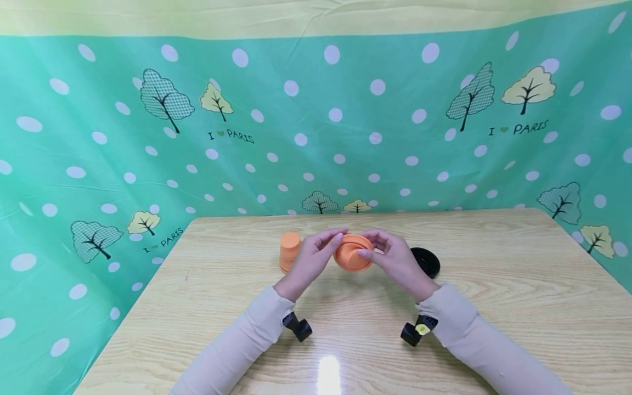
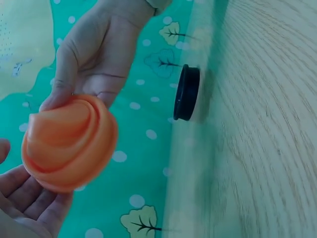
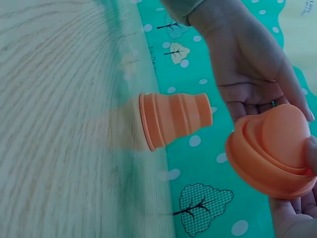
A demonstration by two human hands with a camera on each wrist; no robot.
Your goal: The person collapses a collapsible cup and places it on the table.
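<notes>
Above the table, both hands hold an orange collapsible cup between them. Its folds are partly collapsed, and its centre bulges lopsidedly in the right wrist view. My left hand grips the cup's rim from the left, thumb on the near side. From the right, my right hand holds the cup with its thumb on the raised centre and fingers behind the rim. A second orange collapsible cup stands extended and wide end down on the table, behind my left hand in the head view.
A black round lid-like piece lies on the wooden table beyond my right wrist. Black wrist cameras are strapped to both sleeves. A green dotted curtain hangs along the table's far edge.
</notes>
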